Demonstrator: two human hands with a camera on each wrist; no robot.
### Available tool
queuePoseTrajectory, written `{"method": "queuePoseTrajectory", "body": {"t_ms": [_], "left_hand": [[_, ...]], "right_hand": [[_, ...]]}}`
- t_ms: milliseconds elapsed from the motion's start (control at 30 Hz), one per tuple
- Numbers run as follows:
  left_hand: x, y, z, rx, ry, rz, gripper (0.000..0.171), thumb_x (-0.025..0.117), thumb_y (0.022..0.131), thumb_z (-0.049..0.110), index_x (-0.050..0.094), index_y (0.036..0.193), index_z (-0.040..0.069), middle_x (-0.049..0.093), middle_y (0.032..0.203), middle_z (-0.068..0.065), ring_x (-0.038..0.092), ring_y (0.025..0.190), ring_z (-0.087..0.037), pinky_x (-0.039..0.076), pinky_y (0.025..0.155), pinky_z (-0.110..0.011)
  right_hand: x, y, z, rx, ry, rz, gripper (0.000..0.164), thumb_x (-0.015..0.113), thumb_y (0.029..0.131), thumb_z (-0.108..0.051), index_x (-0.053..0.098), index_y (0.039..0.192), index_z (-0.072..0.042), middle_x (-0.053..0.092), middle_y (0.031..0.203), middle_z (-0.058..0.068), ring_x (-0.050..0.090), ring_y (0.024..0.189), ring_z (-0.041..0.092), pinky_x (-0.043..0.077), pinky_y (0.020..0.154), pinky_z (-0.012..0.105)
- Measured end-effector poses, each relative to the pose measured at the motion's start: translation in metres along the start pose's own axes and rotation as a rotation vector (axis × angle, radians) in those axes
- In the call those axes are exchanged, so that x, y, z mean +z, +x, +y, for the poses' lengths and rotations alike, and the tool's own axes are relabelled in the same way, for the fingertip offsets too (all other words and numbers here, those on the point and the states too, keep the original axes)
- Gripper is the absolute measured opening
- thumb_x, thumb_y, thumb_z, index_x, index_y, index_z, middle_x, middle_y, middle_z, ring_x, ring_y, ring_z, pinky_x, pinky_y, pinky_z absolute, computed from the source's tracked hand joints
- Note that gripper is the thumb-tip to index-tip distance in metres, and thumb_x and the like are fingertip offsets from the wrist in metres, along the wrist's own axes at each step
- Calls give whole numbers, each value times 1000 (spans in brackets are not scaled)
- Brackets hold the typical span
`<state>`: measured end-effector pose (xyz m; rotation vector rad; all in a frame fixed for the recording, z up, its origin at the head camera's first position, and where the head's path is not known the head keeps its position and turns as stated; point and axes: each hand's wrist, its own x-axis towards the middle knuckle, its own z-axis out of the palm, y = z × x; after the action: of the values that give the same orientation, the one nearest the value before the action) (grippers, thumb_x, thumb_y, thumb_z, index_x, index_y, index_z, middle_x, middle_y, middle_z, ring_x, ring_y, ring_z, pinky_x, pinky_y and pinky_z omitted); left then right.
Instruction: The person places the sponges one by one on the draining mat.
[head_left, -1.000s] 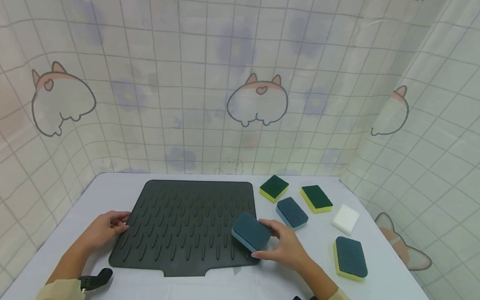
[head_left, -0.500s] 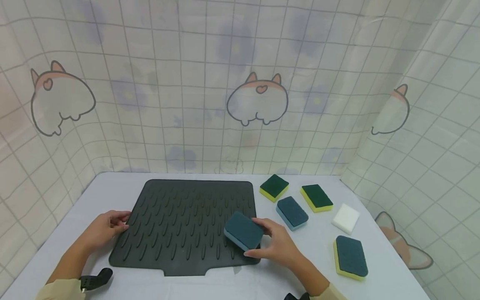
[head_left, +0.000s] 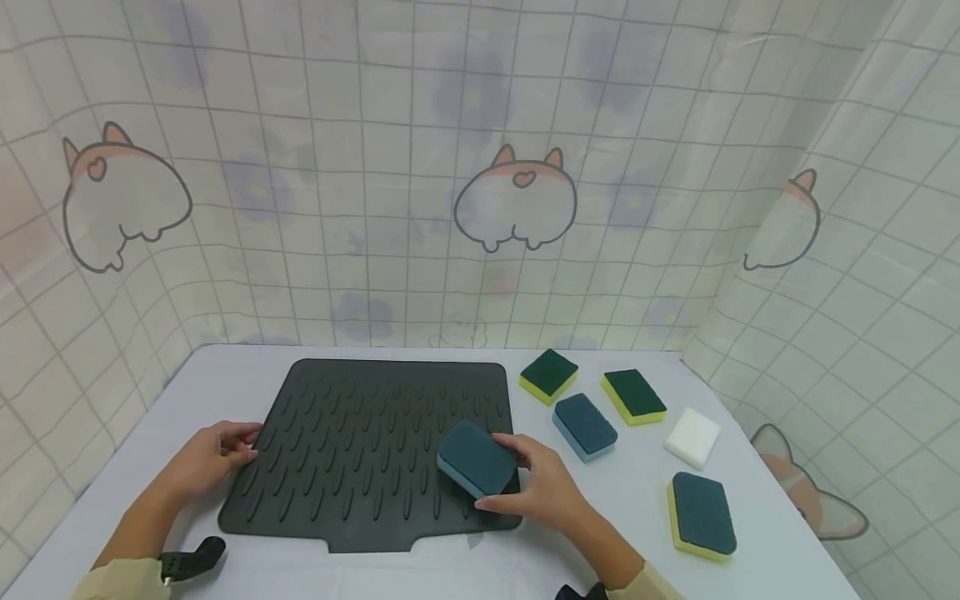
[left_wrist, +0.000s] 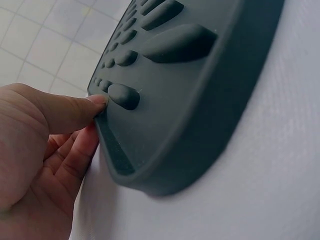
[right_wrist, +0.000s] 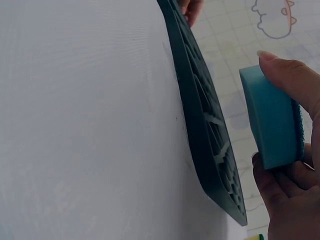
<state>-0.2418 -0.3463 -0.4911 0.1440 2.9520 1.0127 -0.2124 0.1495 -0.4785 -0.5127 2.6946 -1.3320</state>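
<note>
A dark ridged drying mat point(head_left: 352, 450) with a lip at its front edge lies on the white table. My left hand point(head_left: 206, 458) pinches its left edge; in the left wrist view, the thumb presses on the rim point(left_wrist: 112, 145) and the other fingers are beside and below it. Over the mat's right part, my right hand point(head_left: 551, 492) holds a blue sponge point(head_left: 477, 458) by its sides, dark scouring face up. The right wrist view shows the light blue foam side of that sponge point(right_wrist: 275, 122) between thumb and fingers, raised clear of the mat.
Right of the mat lie two green-and-yellow sponges point(head_left: 634, 397), another blue sponge point(head_left: 586, 423), a white sponge point(head_left: 692, 437) and a dark blue-and-yellow sponge point(head_left: 702, 512). A patterned tile-print curtain point(head_left: 420, 250) stands behind the table and at its sides.
My right hand has carried the blue sponge a short way left over the mat, slowing in the last half second. The left hand and the other sponges have stayed in place.
</note>
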Motion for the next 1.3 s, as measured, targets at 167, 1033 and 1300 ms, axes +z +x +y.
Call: {"method": "queuePoseTrajectory", "body": {"t_ms": [167,1033,1300], "left_hand": [[0,-2,0,-1,-3,11,47,69,84,12,55,125,-6,58,103,-12,52,87,-19,44,63,-24],[-1,0,0,14,9,4,47,69,84,13,55,125,-5,58,98,-9,52,85,-16,46,67,-28],[1,1,1,-5,10,-3,48,68,85,13,54,127,-4,58,103,-12,53,88,-21,47,69,-33]], "right_hand": [[5,4,-5,17,-19,5,88,82,60,-56,46,135,-30,52,132,-6,53,114,19,49,90,42],[29,22,-24,-65,5,-48,87,80,62,-58,44,137,-31,51,131,-9,51,106,13,49,85,34],[32,24,-25,-40,16,-63,89,79,59,-61,45,136,-32,50,132,-9,52,105,11,49,84,33]]}}
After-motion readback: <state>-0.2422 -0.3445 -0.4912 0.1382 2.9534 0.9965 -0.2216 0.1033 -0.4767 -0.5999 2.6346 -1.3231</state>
